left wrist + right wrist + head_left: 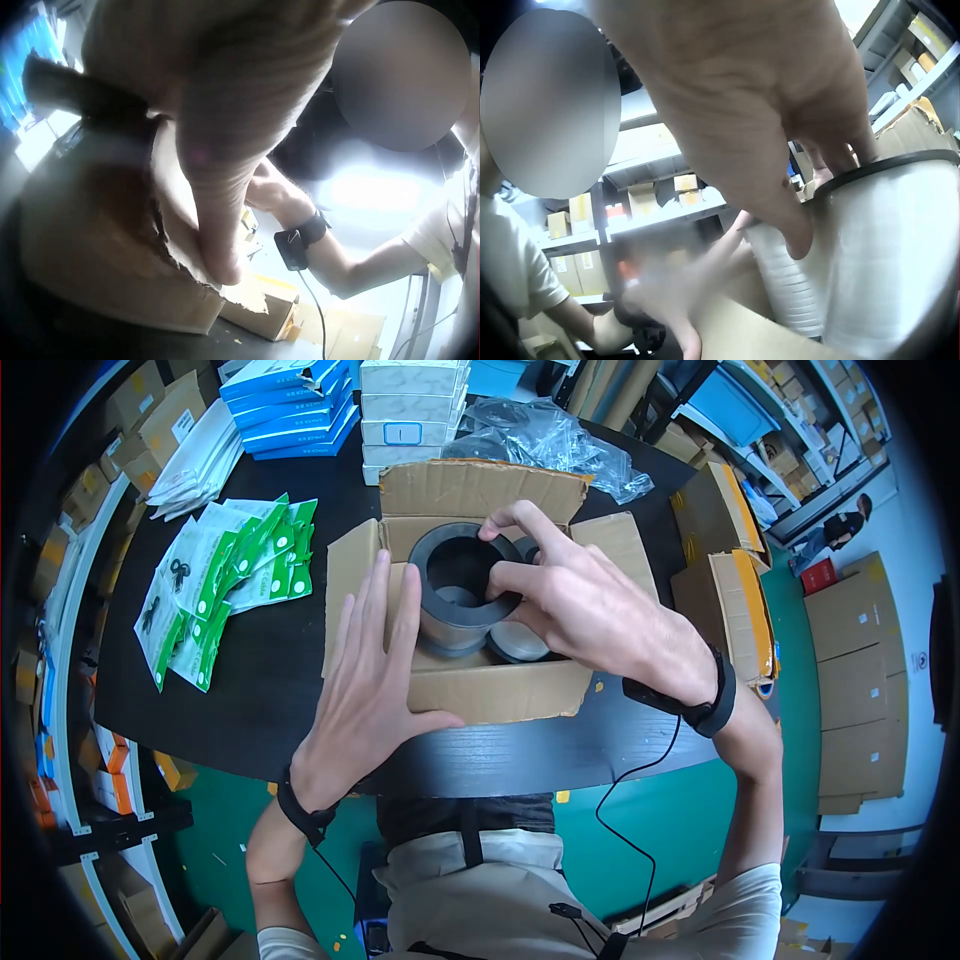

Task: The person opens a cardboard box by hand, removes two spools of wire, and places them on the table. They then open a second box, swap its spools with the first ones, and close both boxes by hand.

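Note:
An opened cardboard box (500,692) holds a wide, hollow cylinder (455,636) with a thick black rim, tilted slightly. My right hand (590,595) grips its rim, with fingers hooked into the opening and the thumb against the outer wall in the right wrist view. That wall (889,255) looks pale and shiny there. Beside it in the box sits a second black-rimmed cylinder (518,643), partly hidden under my right hand. My left hand (370,660) lies along the box's left side, fingers straight and thumb spread over the front flap.
Green-and-white packets (220,575) lie left on the black table (130,690). Blue boxes (290,420), white boxes (410,410) and clear plastic wrap (560,445) stand at the back. More cartons (720,595) are at the right edge. A person (840,530) is far right.

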The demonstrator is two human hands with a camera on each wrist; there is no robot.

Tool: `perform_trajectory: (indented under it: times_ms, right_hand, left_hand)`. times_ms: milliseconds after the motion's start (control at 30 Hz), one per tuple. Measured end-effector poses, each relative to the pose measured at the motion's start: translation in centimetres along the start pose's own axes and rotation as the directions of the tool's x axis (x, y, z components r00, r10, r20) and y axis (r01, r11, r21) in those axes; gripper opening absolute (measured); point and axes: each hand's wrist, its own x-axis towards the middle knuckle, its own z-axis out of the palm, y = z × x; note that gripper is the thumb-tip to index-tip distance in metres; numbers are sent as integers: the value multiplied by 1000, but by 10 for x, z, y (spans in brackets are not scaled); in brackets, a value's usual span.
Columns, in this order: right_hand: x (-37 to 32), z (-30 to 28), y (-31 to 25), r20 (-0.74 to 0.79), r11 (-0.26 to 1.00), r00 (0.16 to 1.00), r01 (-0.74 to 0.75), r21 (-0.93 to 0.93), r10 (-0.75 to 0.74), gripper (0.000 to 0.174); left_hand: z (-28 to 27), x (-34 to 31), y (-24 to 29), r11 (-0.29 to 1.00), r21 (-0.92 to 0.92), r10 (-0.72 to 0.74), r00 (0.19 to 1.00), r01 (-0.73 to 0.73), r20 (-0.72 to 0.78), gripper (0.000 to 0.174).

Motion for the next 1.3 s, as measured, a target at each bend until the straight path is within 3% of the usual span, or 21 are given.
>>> perform_trajectory:
  times_ms: [100,200,233,333,567,667,767,900,1000,1133,1300]
  right_hand:
    - [-5,-1,1,-2,998,999,-39,-40,39,24]
    - [-6,-7,13,-181,999,983,31,-11,-33,24]
    - [-7,-10,15,-182,1000,983,29,-10,-31,24]
    - [-10,-25,16,-379,991,916,109,-82,-133,24]
    - [-48,-86,-19,-472,990,873,79,-118,-126,21]
    - [-76,-99,-29,-366,952,899,144,-269,-240,25]
    - [-104,-86,-38,-315,998,949,15,59,4,27]
    - [-116,-46,-34,-197,997,978,-59,50,68,28]
    - [-114,-18,-22,41,996,996,-85,5,85,29]
    - [-113,13,-10,108,994,990,-82,-69,90,31]
    - [-109,33,-9,64,989,994,-80,-121,88,33]
  left_hand:
    - [1,2,1,999,36,-21,1000,21,1,153]
    - [3,9,-2,999,-22,-33,997,31,-76,150]
    - [3,12,-4,999,-21,-31,997,29,-74,150]
    - [1,17,-11,999,18,-46,998,46,-46,149]
    - [-5,33,-25,997,64,-52,999,52,-2,148]
    - [-6,37,-31,996,72,-52,999,52,2,147]
    - [-4,39,-35,994,73,-83,996,81,25,146]
    - [-3,42,-37,994,66,-90,996,89,19,145]
    - [-3,46,-39,983,87,-168,985,164,38,145]
    - [0,48,-44,984,66,-167,986,165,25,144]
    - [2,49,-47,988,105,-114,993,112,12,140]
